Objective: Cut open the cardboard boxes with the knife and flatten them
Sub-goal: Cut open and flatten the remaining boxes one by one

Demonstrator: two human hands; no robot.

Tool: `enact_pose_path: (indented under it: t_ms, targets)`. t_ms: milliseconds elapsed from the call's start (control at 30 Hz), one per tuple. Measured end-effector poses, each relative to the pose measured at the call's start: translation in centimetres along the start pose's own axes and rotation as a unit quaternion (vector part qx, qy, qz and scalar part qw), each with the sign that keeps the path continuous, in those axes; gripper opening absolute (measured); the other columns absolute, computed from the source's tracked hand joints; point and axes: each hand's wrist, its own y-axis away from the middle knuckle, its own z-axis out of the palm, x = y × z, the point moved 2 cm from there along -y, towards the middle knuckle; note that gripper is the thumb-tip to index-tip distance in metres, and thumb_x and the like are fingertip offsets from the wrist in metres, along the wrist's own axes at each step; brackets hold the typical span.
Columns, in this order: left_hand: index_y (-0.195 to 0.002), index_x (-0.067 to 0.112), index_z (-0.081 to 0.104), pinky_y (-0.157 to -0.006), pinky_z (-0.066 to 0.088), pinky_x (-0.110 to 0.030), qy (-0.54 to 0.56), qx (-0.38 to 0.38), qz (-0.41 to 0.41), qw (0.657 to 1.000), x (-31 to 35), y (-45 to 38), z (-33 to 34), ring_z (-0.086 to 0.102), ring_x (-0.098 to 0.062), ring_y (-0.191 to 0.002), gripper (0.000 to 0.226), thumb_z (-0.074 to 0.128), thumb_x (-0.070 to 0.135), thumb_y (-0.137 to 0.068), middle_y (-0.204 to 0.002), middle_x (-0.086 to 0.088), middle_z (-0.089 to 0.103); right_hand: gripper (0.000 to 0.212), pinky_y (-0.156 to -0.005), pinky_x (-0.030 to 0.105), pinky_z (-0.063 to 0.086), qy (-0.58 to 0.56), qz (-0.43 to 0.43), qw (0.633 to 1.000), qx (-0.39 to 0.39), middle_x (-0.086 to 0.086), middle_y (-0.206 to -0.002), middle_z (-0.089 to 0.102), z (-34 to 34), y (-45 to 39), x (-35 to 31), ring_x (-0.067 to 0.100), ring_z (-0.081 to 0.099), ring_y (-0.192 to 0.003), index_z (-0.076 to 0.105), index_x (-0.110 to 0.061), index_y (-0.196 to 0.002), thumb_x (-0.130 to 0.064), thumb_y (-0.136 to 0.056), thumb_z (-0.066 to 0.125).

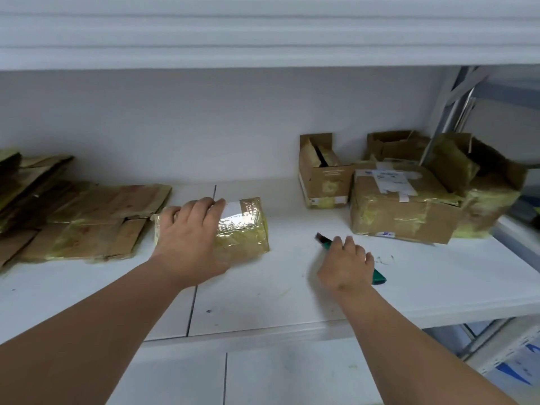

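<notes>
A small cardboard box (247, 229) wrapped in yellowish tape, with a white label on top, lies on the white shelf (292, 287) at the centre. My left hand (190, 238) rests on its top left, fingers spread over the box. To the right, my right hand (347, 263) curls its fingers over a green utility knife (379, 276) that lies on the shelf, dark blade end pointing up and left. Whether the knife is lifted off the shelf I cannot tell.
A pile of flattened cardboard (87, 217) covers the shelf's left side. At the back right stand several taped boxes: an opened small one (324, 179), a closed larger one (403, 206) and torn ones (482, 194) behind. A grey metal upright (450, 97) rises at the right.
</notes>
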Motion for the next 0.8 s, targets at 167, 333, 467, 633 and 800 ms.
enact_pose_path:
  t_ms: [167,333,467,633,800]
  targets:
    - [-0.144,0.020,0.037,-0.105,0.021,-0.043,0.035,-0.023,-0.012,0.999,2.6,-1.3,-0.4,0.039,-0.020,-0.130,0.103,0.047,0.073,-0.056,-0.141,0.003,0.044,0.032,-0.087,0.032,0.041,0.041,-0.080,0.995,-0.040,0.010,-0.122,0.051,-1.1,-1.2,1.2,0.028,0.050,-0.114,0.052,-0.010,-0.124,-0.011,-0.092,0.045]
    - [-0.153,0.031,-0.001,-0.110,0.017,-0.043,-0.004,-0.120,-0.055,0.991,3.9,-2.7,-0.4,0.023,-0.018,-0.139,0.127,0.056,0.085,-0.054,-0.150,0.009,0.021,0.026,-0.069,0.030,0.038,-0.123,-0.138,0.981,-0.065,0.007,-0.097,0.050,-1.8,-1.7,-0.4,0.026,0.051,-0.085,0.053,-0.010,-0.113,-0.004,-0.091,0.041]
    - [-0.152,0.035,-0.003,-0.114,0.015,-0.045,-0.009,-0.166,-0.078,0.983,4.2,-3.9,-1.1,0.019,-0.019,-0.143,0.132,0.054,0.095,-0.048,-0.154,0.010,0.015,0.023,-0.065,0.032,0.040,-0.289,-0.136,0.947,-0.034,0.003,-0.090,0.058,-2.8,-1.6,-1.0,0.026,0.055,-0.080,0.054,-0.014,-0.115,-0.009,-0.098,0.038]
    - [-0.150,0.035,0.012,-0.111,0.017,-0.047,-0.019,-0.160,-0.052,0.986,5.5,-3.9,0.1,0.024,-0.014,-0.141,0.123,0.050,0.096,-0.050,-0.155,0.016,0.021,0.035,-0.070,0.031,0.047,-0.348,-0.201,0.915,-0.021,-0.003,-0.094,0.061,-3.2,-1.4,-1.6,0.019,0.059,-0.081,0.048,-0.028,-0.136,-0.021,-0.105,0.035]
    - [-0.150,0.035,0.016,-0.111,0.021,-0.040,0.030,-0.174,-0.092,0.980,5.5,-2.9,0.8,0.027,-0.011,-0.140,0.119,0.053,0.093,-0.053,-0.153,0.016,0.025,0.039,-0.075,0.038,0.052,-0.296,-0.225,0.928,-0.025,0.000,-0.094,0.063,-3.2,-2.1,-1.8,0.023,0.060,-0.084,0.042,-0.035,-0.139,-0.020,-0.104,0.035]
